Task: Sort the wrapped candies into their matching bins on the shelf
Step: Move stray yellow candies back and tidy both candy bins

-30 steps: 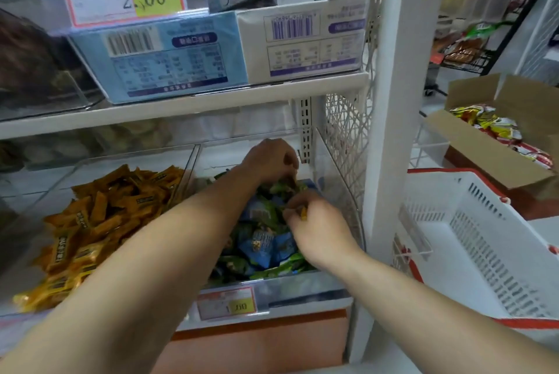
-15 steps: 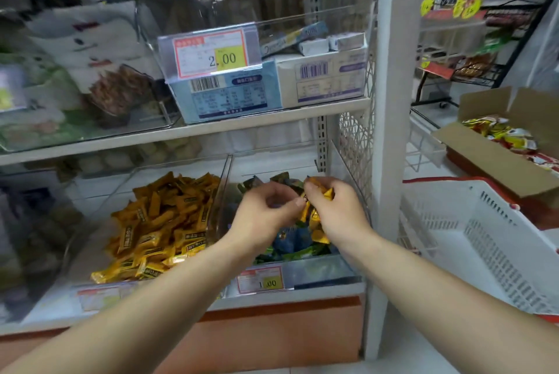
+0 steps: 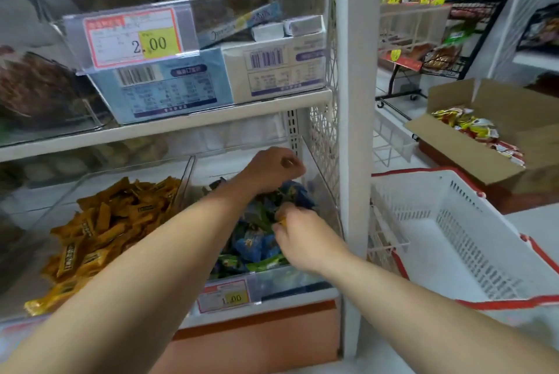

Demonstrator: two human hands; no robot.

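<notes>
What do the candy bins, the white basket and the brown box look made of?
Candy bins: clear, glossy rigid plastic, likely acrylic; you can see through the walls and they catch glare. White basket: moulded plastic, judging by its slotted walls and red rim. Brown box: matte cardboard, probably corrugated, going by its folded flaps.

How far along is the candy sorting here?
Done: the orange pile in the left bin looks unmixed. In hand: the right hand pinches an orange candy over the blue-green pile; the left hand reaches in too. Left: moving it across; buried strays can't be judged.
</notes>
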